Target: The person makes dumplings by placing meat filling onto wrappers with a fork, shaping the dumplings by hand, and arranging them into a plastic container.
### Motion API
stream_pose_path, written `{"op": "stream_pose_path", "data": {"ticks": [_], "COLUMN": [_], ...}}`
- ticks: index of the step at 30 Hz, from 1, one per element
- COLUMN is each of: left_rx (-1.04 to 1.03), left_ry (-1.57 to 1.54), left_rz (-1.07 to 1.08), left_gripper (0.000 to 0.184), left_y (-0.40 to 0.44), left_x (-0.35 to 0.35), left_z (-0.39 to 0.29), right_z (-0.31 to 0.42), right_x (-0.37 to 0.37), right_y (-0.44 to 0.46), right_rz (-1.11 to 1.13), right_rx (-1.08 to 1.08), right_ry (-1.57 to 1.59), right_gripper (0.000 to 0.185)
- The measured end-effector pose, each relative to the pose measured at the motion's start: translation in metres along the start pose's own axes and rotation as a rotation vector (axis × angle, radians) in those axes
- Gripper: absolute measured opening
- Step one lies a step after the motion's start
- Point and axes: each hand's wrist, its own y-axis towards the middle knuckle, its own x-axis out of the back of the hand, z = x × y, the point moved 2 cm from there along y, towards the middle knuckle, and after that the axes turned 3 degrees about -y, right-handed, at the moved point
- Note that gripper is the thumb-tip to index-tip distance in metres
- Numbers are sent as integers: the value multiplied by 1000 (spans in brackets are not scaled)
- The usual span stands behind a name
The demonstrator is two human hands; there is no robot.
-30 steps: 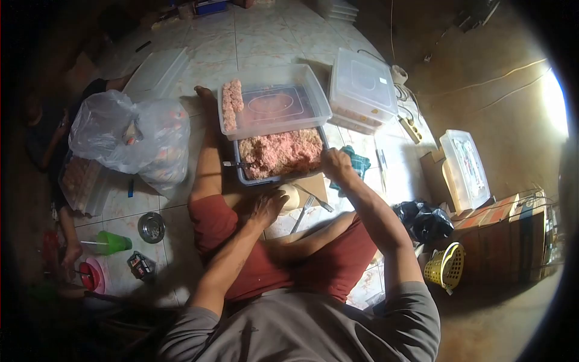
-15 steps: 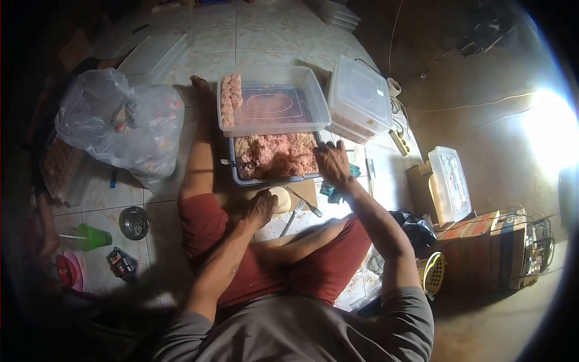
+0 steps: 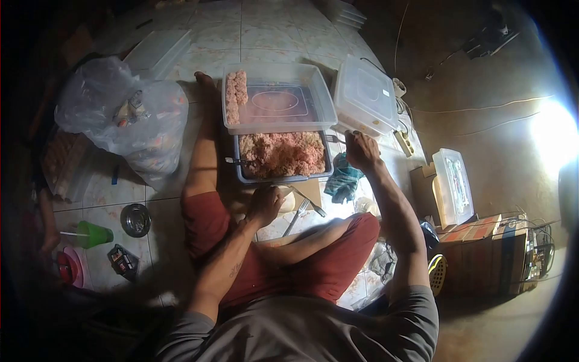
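Observation:
A grey-blue tray (image 3: 242, 175) full of pinkish minced meat (image 3: 282, 155) lies between my legs. Behind it, overlapping its far edge, is a clear plastic box (image 3: 322, 114) with rounded lumps of meat mixture (image 3: 237, 96) lined along its left side. My left hand (image 3: 265, 205) is closed at the near side of the tray, on a pale round thing (image 3: 283, 198) that it partly hides. To the tray's right, my right hand (image 3: 363, 152) grips a fork (image 3: 334, 139), tines pointing left toward the meat. Two more forks (image 3: 297, 218) lie on the floor near my left hand.
A lidded plastic box (image 3: 365, 93) stands at right, with a teal cloth (image 3: 344, 180) nearer me. Left are a stuffed plastic bag (image 3: 129, 114), a glass ashtray (image 3: 135, 221) and a green cup (image 3: 94, 234). Another person's hand (image 3: 49, 237) shows at the far left.
My right hand has moved right, off the tray's right edge, and the fork now shows in it. My left hand stays by the pale round thing, covering more of it. The view has shifted slightly.

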Motion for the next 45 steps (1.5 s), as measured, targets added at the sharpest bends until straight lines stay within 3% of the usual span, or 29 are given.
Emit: {"op": "stream_pose_path", "data": {"ticks": [2,3,6,8,9,11,15,19,23,25,27,28,29,31,32,33,35,36,38,39,41,44,45], "left_rx": [-188,-192,585,482,543,676,670,536,692,942,749,752,778,800,201,64,-181,-47,78,323,556,530,546], "left_ry": [-123,-124,-937,-914,-991,-1137,-940,-825,-1059,-910,-562,-815,-797,-768,-240,-158,59,-102,-234,-311,-372,-414,-401], "left_rz": [-156,-151,-15,-75,-48,-3,-41,143,146,149,-82,83,151,225,74,-33,-285,-113,108,112,126,135,126], "left_gripper": [19,19,22,27,31,43,43,36,32,34,38,42,41,40,47,54,70,73,76,77,78,78,70], "left_y": [3,-1,-16,-34,-29,-19,-24,-23,-35,-55,-73,-61,-55,-50,-47,-50,-56,-51,-45,-44,-47,-37,-35], "left_x": [-4,-11,-11,-53,-41,-14,2,42,37,10,-31,-19,-14,-12,-13,-14,-17,-4,9,5,12,24,28], "left_z": [-2,5,18,80,65,32,5,-48,-34,4,60,46,37,34,36,35,32,23,12,14,18,3,-1], "right_z": [-2,0,4,8,6,39,67,77,58,52,66,90,113,166,201,234,282,298,313,317,314,301,296], "right_x": [3,10,8,-8,-22,-4,-23,-68,-75,-55,-46,-14,3,-2,14,19,30,19,-21,-43,-71,-85,-88], "right_y": [-1,-2,-7,-12,-13,-21,-28,-33,-25,-28,-22,-16,-14,-2,5,8,8,8,6,6,5,-3,-4], "right_rz": [-12,92,211,155,287,250,187,269,431,445,356,160,-36,-236,-148,-91,-395,-364,-184,-103,30,131,129], "right_rx": [21,-3,-51,-64,-127,-16,-128,-66,101,-29,-98,-20,48,383,533,471,1052,1087,1023,978,873,712,669], "right_ry": [-21,-51,-51,-23,114,-61,-123,-240,-78,94,3,80,161,417,493,724,-75,-232,-502,-648,-865,-1042,-1049], "right_gripper": [12,13,13,14,16,21,20,17,16,20,23,25,26,19,32,15,12,12,11,11,11,11,11]}}
